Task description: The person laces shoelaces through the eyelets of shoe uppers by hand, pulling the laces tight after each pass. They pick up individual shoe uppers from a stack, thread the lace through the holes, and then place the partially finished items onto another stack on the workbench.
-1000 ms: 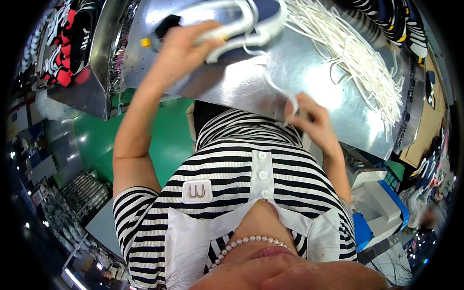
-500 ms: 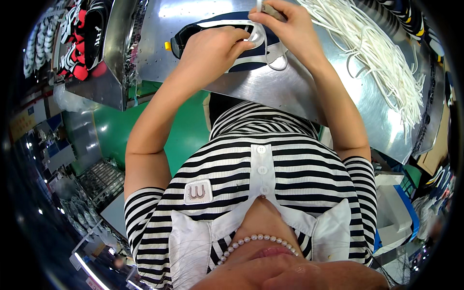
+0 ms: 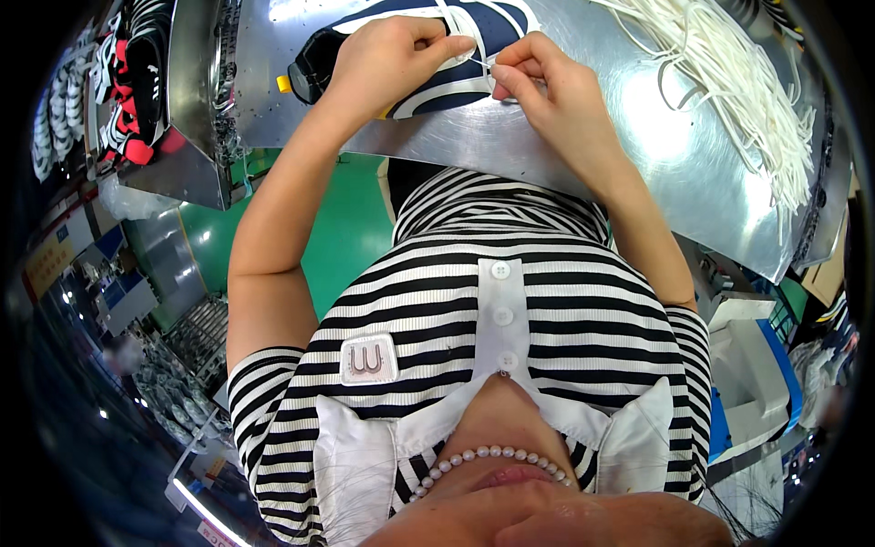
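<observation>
A navy and white shoe (image 3: 506, 35) lies on its side on the metal table, its dark heel collar and a yellow tab toward the left. Over its opening is my left hand (image 3: 387, 66), fingers curled and thumb pressed to the white lacing edge, gripping the shoe there. My right hand (image 3: 551, 87) is closed in a pinch just right of it, holding a white shoelace (image 3: 481, 63). A short stretch of the lace runs between the two thumbs. Other lace loops lie across the upper; my fingers hide part of the eyelets.
A thick bundle of white laces (image 3: 729, 87) spreads over the right side of the metal table (image 3: 456, 150). Black, red and white shoes (image 3: 137, 100) sit at the far left beyond a metal ledge. A grey and blue plastic box (image 3: 756, 392) stands low at right.
My right hand has come down and closer to my left from above the shoe, where it held a lace and a small brownish object. The shoe has shifted slightly up and left in view.
</observation>
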Demonstrator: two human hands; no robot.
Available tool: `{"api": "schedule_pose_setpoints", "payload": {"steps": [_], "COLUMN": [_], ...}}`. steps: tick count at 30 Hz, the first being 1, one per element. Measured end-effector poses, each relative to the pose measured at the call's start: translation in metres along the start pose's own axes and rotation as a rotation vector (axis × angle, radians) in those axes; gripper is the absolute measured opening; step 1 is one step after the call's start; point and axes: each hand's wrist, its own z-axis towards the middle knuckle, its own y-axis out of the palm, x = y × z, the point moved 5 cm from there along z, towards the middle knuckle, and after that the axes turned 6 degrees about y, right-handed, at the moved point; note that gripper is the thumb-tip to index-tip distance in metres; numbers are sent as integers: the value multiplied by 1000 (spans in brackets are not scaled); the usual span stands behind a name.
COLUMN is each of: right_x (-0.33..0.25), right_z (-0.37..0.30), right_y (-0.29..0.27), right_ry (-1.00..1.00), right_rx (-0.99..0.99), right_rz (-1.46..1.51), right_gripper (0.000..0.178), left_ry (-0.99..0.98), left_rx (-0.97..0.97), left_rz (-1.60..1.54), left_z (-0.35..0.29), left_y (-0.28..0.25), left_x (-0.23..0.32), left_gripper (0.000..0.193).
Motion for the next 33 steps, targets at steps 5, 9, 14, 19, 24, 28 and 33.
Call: {"api": "schedule_pose_setpoints", "payload": {"steps": [5,9,14,19,24,28,33], "right_x": [1,4,-4,-12,-22,-30,-6], "right_z": [5,9,16,11,4,-8,33], "right_y": [4,3,8,35,12,-64,-43], "right_ry": [-33,-58,-84,-178,-96,61,140], "right_rx": [-5,-13,-96,66,-75,33,0], "right_rz": [-135,-176,-408,-534,-476,-69,192], "right_gripper": [12,14,16,20,15,15,48], "left_ry": [11,83,284,400,395,353,529], "left_rx": [-12,-103,-6,139,234,252,277], "left_rz": [-77,-131,-207,23,95,356,197], "left_z": [1,0,-23,-31,-38,-52,-53], "left_y": [3,6,3,4,-1,-8,-5], "left_x": [-5,-5,3,36,23,12,39], "left_gripper": [44,33,35,22,25,33,24]}}
